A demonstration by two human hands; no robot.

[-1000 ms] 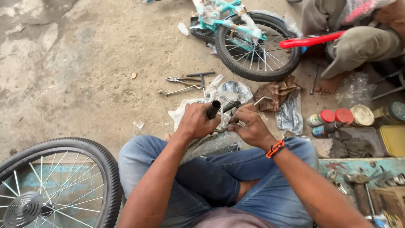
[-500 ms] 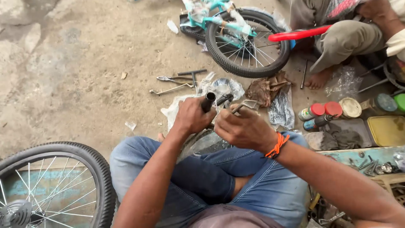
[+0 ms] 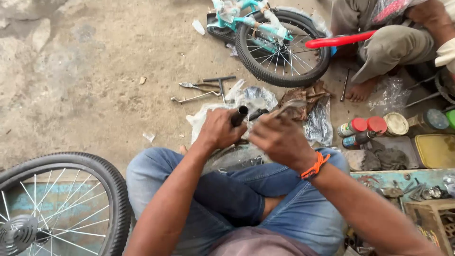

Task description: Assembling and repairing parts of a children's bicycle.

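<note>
While the left hand [image 3: 219, 129] is clenched around a black tube-like handle [image 3: 239, 116], its open end sticks up past the thumb, tilted toward the top right. Right hand [image 3: 280, 138] sits just beside it, fingers curled around a thin metal tool [image 3: 288, 107] whose tip is blurred; can't tell exactly what kind it is or whether it touches the handle. Both hands are held above the person's crossed legs in blue jeans [image 3: 294, 208]. An orange wristband [image 3: 314, 165] is on the right wrist.

Just beyond the hands: crumpled clear plastic wrapping [image 3: 253, 97] on the ground, with a brown rag or scrap [image 3: 308, 95] beside it to the right. To the left of the plastic lie pliers [image 3: 196, 86], a T-shaped wrench [image 3: 220, 83] and a thin bent metal rod [image 3: 192, 99], near each other.

Further out at the top: a small teal bicycle [image 3: 246, 21] with its black tyred wheel [image 3: 282, 47], partly in wrapping. A red bar [image 3: 339, 40] reaches over the wheel's right side. Another person sits at the top right, bare foot [image 3: 359, 91] on the ground.

Right side: cans with red lids [image 3: 367, 125], a round tin [image 3: 395, 123], a yellow tray [image 3: 436, 150], a dark cloth [image 3: 384, 154]. Bottom left: a spoked bicycle wheel [image 3: 61, 204] lying well apart from the hands. Ground is bare, dusty concrete [image 3: 85, 71].
</note>
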